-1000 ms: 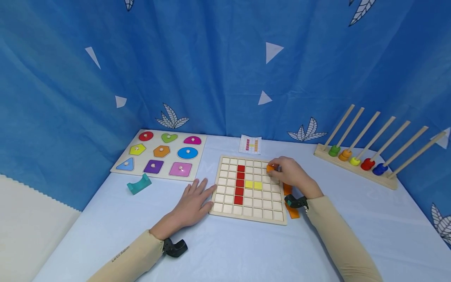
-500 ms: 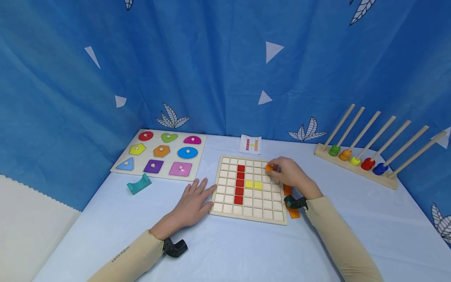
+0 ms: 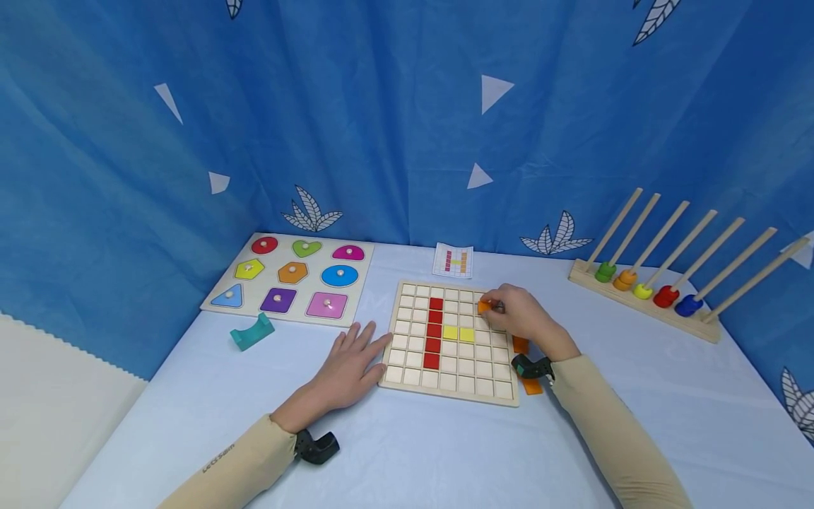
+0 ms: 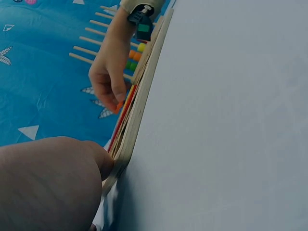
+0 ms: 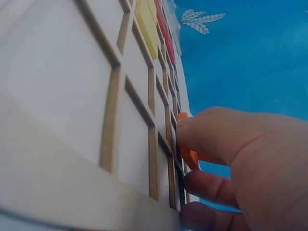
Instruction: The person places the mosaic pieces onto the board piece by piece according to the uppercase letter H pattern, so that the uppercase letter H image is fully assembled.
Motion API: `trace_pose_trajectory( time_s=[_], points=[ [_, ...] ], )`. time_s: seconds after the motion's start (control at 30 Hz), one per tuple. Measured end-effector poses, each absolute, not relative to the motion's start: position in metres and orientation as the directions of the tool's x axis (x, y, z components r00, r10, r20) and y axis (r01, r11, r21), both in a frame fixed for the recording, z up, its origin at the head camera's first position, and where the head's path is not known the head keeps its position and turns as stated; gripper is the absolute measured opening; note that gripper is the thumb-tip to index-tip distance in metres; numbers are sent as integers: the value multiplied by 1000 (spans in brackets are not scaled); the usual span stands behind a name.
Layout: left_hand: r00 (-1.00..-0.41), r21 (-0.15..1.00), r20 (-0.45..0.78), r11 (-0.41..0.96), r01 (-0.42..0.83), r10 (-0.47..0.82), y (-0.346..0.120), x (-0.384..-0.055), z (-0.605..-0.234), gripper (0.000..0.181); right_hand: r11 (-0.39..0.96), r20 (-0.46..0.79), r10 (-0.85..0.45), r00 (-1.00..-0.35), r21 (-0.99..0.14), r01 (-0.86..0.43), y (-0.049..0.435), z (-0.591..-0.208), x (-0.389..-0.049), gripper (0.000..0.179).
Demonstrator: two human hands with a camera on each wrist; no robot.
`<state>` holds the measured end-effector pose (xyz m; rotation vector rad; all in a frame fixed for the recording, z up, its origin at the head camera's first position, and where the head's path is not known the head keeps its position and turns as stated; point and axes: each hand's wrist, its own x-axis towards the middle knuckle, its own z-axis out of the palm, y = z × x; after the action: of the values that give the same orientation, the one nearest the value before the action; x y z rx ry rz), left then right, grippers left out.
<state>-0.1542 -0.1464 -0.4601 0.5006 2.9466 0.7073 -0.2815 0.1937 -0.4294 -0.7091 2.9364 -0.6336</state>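
A wooden grid board [image 3: 466, 385] lies on the table, with a column of several red tiles [image 3: 434, 330] and two yellow tiles [image 3: 450, 332] beside it. My right hand [image 3: 523, 312] pinches a square orange tile [image 3: 484, 307] over the board's far right part. In the right wrist view the orange tile [image 5: 190, 160] is tilted between thumb and fingers, close over the cells. My left hand [image 3: 348, 364] lies flat with fingers spread, its thumb and index finger at the board's left edge. More orange tiles [image 3: 532, 387] lie beside the board's right edge, partly hidden under my right wrist.
Behind the board lies a small pattern card [image 3: 453, 261]. A knobbed shape puzzle [image 3: 365, 293] stands back left, a teal arched block [image 3: 252, 333] before it. At the right is a peg stand [image 3: 649, 302] with coloured beads. A blue curtain [image 3: 407, 141] hangs behind.
My right hand has moved very slightly left and down in the head view, carrying the orange tile with it. The left hand stays in place.
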Motion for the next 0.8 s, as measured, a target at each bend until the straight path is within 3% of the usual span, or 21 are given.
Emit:
trace_pose_trajectory(
  time_s=[0.8],
  points=[
    [-944,461,3,837,294,330,-146,-154,-458,56,814,75,-447,-892,-380,-440,190,-434,-281,32]
  ],
)
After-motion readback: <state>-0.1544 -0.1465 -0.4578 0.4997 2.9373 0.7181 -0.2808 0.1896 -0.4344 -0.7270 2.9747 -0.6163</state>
